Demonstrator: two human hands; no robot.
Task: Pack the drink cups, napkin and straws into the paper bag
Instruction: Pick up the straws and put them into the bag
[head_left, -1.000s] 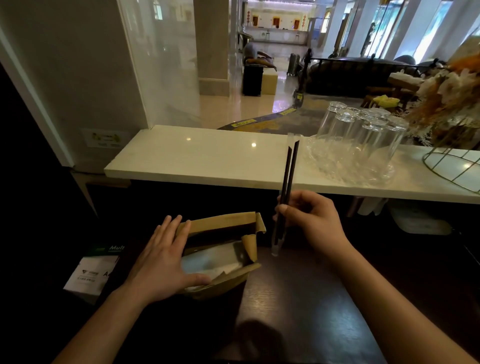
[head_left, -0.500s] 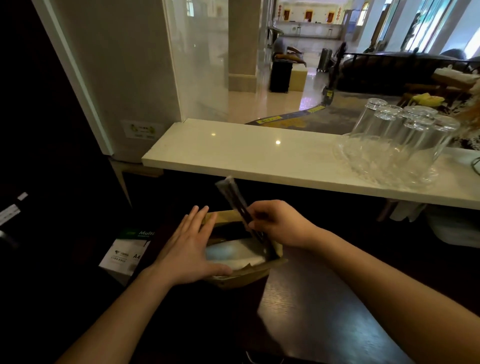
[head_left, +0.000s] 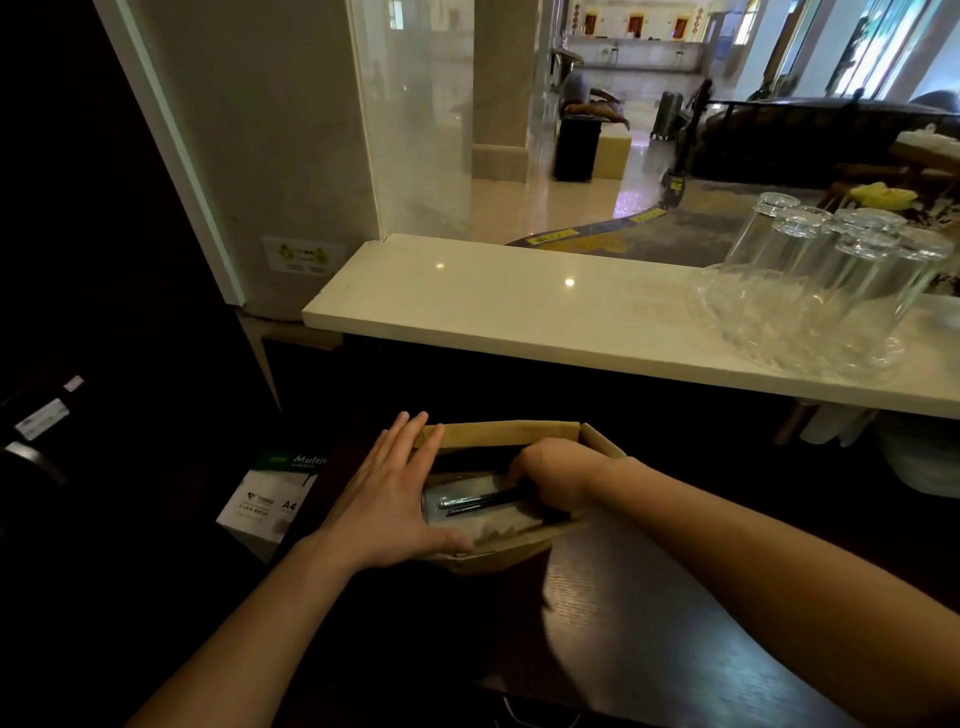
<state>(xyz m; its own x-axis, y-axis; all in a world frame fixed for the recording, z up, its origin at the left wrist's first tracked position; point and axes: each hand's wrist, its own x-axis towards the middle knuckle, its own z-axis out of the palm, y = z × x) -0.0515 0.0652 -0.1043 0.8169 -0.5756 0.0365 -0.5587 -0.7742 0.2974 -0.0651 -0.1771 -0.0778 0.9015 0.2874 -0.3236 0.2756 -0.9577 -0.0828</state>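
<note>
A brown paper bag (head_left: 498, 434) stands open on the dark wooden table. My left hand (head_left: 387, 499) lies flat against its left rim, fingers spread, holding the mouth open. My right hand (head_left: 553, 475) reaches down inside the bag and grips two dark wrapped straws (head_left: 478, 505), which lie nearly flat across the contents. Under the straws a white napkin (head_left: 501, 525) and a clear cup lid (head_left: 441, 499) show. The cups themselves are mostly hidden inside the bag.
A pale stone counter (head_left: 519, 306) runs just beyond the bag, with several upturned glasses (head_left: 831, 270) on a glass tray at its right. A pack of A4 paper (head_left: 270, 499) sits low at the left. A glass partition (head_left: 415, 114) rises behind the counter.
My right hand brought the straws from upright above the table down into the bag, where they now lie almost flat. My left hand stayed on the bag's left rim.
</note>
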